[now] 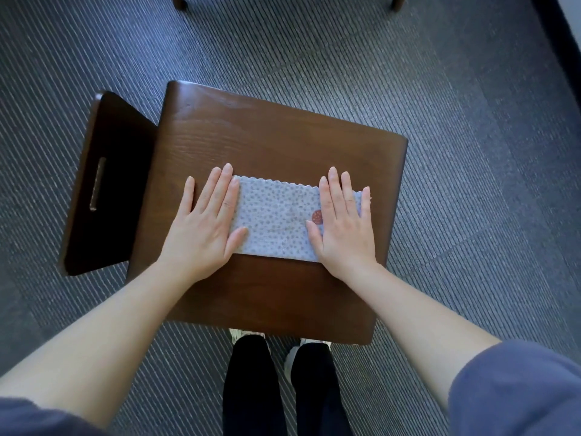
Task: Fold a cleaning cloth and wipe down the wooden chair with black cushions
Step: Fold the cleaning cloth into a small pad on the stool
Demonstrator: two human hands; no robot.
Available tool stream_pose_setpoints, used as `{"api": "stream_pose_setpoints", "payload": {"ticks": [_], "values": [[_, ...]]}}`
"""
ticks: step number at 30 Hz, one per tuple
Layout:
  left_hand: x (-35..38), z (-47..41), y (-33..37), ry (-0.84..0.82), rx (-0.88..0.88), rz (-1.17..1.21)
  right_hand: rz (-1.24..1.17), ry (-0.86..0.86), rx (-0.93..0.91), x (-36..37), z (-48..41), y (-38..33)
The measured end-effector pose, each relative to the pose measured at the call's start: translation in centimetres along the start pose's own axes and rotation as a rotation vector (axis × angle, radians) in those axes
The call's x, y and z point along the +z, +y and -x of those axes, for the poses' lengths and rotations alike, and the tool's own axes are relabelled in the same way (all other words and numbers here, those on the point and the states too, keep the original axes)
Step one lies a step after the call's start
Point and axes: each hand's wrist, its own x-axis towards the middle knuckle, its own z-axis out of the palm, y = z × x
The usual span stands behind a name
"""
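grey ribbed carpet [471, 89] | dark wooden stool [267, 136] | slotted side panel [116, 152]

The left hand [204, 221] covers the left edge of the cloth [276, 221]. The right hand [342, 228] covers its right end and part of a red mark [317, 216], too small to read, perhaps a printed logo. The near edge of the surface [267, 136] hides most of both shoes [246, 334]. Two wooden legs [179, 1] are cut off by the frame's top edge.
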Motion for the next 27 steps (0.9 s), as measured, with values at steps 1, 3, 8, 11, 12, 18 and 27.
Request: {"api": "stream_pose_setpoints", "payload": {"ticks": [1, 3, 8, 11, 12, 18, 27], "values": [[0.0, 0.1, 0.0, 0.007, -0.005, 0.007, -0.008, 0.012, -0.012, -0.2, 0.0, -0.4], [0.0, 0.0, 0.2, 0.019, -0.007, 0.020, -0.021, 0.044, -0.062, -0.6, -0.2, -1.4], [0.2, 0.0, 0.1, 0.039, 0.001, 0.034, -0.030, 0.047, -0.154, -0.6, -1.7, -6.1], [0.2, 0.0, 0.0, 0.044, 0.008, 0.032, 0.004, 0.025, -0.187, 0.0, -2.1, -7.4], [0.2, 0.0, 0.0, 0.044, 0.008, 0.030, 0.012, 0.022, -0.198, 0.1, -2.1, -7.3], [0.4, 0.0, 0.2, 0.052, -0.003, 0.022, 0.003, 0.022, -0.236, 0.3, -1.0, -3.5], [0.1, 0.0, 0.2, 0.035, -0.012, 0.010, -0.023, 0.052, -0.084, 0.6, 0.9, 2.0]]}}
